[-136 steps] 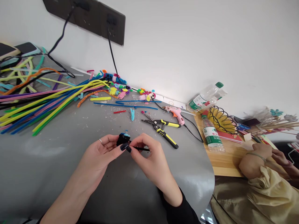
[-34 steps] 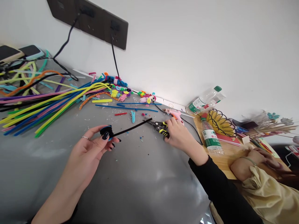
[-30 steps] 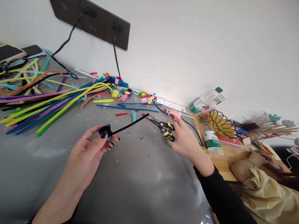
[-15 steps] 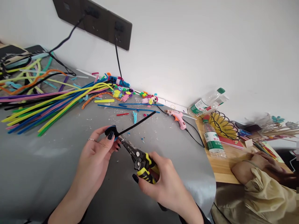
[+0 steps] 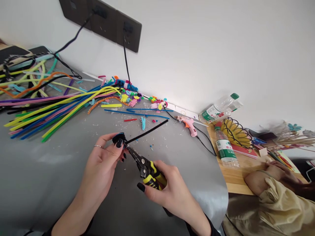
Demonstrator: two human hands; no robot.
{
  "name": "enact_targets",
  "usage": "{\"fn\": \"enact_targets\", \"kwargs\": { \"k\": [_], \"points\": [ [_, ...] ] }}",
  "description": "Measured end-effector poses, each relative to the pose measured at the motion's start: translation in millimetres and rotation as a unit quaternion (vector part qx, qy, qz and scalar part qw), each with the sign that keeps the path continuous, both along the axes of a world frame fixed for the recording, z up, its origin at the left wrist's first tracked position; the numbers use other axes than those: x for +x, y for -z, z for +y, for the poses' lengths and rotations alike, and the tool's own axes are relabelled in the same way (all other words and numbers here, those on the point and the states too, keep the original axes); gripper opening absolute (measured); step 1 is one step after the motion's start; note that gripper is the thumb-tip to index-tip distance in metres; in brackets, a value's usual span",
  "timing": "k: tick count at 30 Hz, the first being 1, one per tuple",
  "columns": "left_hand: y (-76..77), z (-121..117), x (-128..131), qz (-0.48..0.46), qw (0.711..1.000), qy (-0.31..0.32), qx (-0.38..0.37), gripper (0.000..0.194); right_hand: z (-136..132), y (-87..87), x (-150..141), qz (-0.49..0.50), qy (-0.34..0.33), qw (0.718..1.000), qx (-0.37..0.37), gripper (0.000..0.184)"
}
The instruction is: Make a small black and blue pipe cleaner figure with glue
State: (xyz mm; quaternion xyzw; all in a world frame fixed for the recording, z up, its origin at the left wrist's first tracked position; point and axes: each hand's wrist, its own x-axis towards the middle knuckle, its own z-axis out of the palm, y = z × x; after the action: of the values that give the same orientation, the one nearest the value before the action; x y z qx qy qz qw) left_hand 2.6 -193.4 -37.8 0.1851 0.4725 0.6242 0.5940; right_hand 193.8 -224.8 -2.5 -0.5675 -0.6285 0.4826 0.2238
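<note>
My left hand [image 5: 104, 160] pinches a small black and blue coiled pipe-cleaner piece [image 5: 118, 138] between thumb and fingers. A straight black pipe-cleaner tail [image 5: 147, 131] sticks out of it up and to the right. My right hand [image 5: 168, 193] is closed round the yellow and black handles of the wire cutters [image 5: 146, 168]. The cutter tips touch the tail right beside the coil, just under my left thumb. Both hands hover low over the grey table [image 5: 61, 183].
Long coloured pipe cleaners [image 5: 49, 108] lie fanned at the left. Small craft pieces [image 5: 137, 96] sit by the wall, a pink glue gun [image 5: 188, 123] with its cord to the right. Water bottles [image 5: 223, 149], a wire basket [image 5: 233, 131] and another person's arm [image 5: 270, 186] are on the wooden table.
My right hand took the cutters off the table at the right, carried them in and set their tips against the black tail next to the coil. My left hand kept holding the coil.
</note>
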Motion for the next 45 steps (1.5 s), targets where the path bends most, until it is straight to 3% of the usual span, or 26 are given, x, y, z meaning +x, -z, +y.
{"fn": "enact_targets", "kwargs": {
  "k": [12,19,23,31,45],
  "points": [
    [4.2,4.9,-0.2,0.045,0.999,0.019,-0.006,0.055,3.0,8.6,3.4,-0.013,0.016,1.0,0.01,0.024],
    [-4.0,20.7,-2.6,0.085,0.996,0.004,-0.016,0.075,14.1,11.1,0.6,-0.007,0.02,1.0,-0.014,0.022],
    [-7.8,24.9,-3.2,0.101,0.995,0.007,-0.022,0.078,15.7,14.5,-2.7,0.019,0.028,0.999,-0.033,0.021],
    [-5.8,24.7,-4.6,0.116,0.993,0.028,-0.007,0.078,13.2,7.0,-4.4,0.04,0.009,0.998,-0.054,0.019],
    [-0.5,21.4,-4.8,0.076,0.997,0.017,0.005,0.073,12.9,17.5,-1.8,0.108,0.003,0.991,-0.077,0.04]
  ]
}}
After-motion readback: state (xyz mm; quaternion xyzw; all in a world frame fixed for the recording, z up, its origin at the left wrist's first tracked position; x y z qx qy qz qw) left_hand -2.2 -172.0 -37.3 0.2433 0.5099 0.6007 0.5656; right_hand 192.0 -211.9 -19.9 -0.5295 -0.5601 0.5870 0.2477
